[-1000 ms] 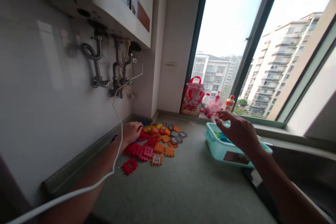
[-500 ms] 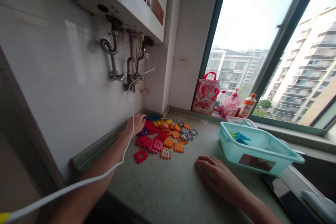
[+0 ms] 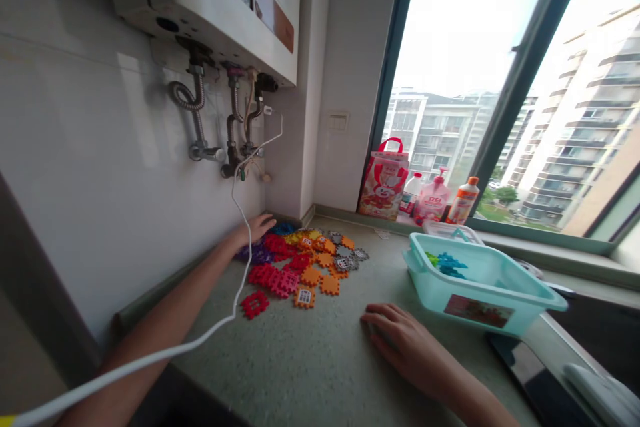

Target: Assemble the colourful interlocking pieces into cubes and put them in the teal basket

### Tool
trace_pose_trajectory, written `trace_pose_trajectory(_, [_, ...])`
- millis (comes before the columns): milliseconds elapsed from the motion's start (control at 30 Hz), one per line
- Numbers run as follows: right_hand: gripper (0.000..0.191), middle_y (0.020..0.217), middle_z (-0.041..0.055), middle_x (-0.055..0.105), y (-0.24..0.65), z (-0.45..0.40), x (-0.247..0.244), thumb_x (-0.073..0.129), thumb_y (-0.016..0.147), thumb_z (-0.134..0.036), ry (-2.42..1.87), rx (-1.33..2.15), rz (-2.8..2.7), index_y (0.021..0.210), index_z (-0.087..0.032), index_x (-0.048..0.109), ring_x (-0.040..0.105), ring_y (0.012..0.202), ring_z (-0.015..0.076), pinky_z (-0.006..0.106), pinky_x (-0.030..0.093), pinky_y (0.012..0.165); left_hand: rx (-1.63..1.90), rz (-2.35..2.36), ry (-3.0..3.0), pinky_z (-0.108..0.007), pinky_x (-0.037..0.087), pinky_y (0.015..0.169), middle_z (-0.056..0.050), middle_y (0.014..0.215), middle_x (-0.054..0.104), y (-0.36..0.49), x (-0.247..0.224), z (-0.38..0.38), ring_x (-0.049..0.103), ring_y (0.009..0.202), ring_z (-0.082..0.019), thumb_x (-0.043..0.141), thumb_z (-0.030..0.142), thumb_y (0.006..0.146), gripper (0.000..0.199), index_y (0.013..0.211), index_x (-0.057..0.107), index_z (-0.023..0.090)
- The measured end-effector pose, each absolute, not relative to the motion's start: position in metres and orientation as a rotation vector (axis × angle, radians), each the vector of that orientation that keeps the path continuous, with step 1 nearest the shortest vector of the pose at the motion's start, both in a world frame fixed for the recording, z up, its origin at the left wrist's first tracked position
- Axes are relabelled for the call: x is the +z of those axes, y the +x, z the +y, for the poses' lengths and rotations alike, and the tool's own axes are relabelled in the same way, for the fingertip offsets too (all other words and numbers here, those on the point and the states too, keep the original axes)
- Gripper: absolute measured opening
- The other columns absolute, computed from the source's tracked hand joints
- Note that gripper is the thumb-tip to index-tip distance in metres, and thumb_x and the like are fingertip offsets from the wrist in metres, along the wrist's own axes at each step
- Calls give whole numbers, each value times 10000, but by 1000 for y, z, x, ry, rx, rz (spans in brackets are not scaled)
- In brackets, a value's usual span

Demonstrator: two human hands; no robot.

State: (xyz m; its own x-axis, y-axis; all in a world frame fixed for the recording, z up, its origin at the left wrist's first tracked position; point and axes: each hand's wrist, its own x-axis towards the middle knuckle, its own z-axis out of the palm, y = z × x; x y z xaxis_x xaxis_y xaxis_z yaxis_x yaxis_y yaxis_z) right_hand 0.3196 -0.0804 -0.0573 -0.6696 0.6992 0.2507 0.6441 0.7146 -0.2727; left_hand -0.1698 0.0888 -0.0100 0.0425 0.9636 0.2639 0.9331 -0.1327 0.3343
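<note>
Several plastic puzzle-edged tiles lie in a pile on the grey-green counter (image 3: 300,360): red tiles (image 3: 255,304), pink, orange tiles (image 3: 330,285), yellow, grey tiles (image 3: 345,261), purple and blue. My left hand (image 3: 259,225) is at the pile's back left edge, beside the blue and purple pieces, fingers stretched out; its underside is hidden. My right hand (image 3: 393,330) lies palm down on the counter, to the right of the pile, with fingers spread and nothing visible in them. A turquoise basket (image 3: 477,293) at the right holds a few blue pieces (image 3: 450,265) and green ones.
A white cable (image 3: 200,340) hangs across the view over my left forearm. A dark phone (image 3: 530,373) lies before the basket. Bottles (image 3: 463,201) and a pink bag (image 3: 384,185) stand at the window. Pipes (image 3: 200,120) run under a white heater (image 3: 215,7).
The view has shifted slightly, moving the scene left in the picture. My left hand has moved slightly, uncovering more purple pieces. My right hand still rests on the counter.
</note>
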Motion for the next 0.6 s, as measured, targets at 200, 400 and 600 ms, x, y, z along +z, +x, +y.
trace_pose_trajectory(200, [376, 1425, 107, 653, 322, -79, -62, 451, 1067, -342, -1041, 219, -2583, 1351, -278, 689, 640, 1280, 294, 489, 541, 1098, 517, 1979, 2213, -304, 523, 718, -65, 887, 790, -203, -11, 49, 718, 794, -233, 666, 677, 782, 510, 948, 773, 206])
trace_pose_trajectory(400, [362, 1394, 126, 673, 320, -79, -60, 475, 1054, -327, -1037, 213, -2574, 1327, -256, 703, 658, 1245, 305, 519, 554, 1070, 404, 1833, 2245, -288, 461, 651, -43, 788, 773, -190, -6, 37, 671, 731, -215, 682, 587, 754, 406, 842, 791, 206])
trace_pose_trajectory(600, [362, 1388, 118, 680, 322, -79, -60, 486, 1047, -313, -1013, 205, -2567, 1331, -263, 704, 666, 1241, 308, 508, 562, 1065, 388, 1776, 2227, -313, 517, 732, -57, 846, 790, -185, 4, 32, 694, 779, -236, 703, 474, 714, 330, 861, 794, 194])
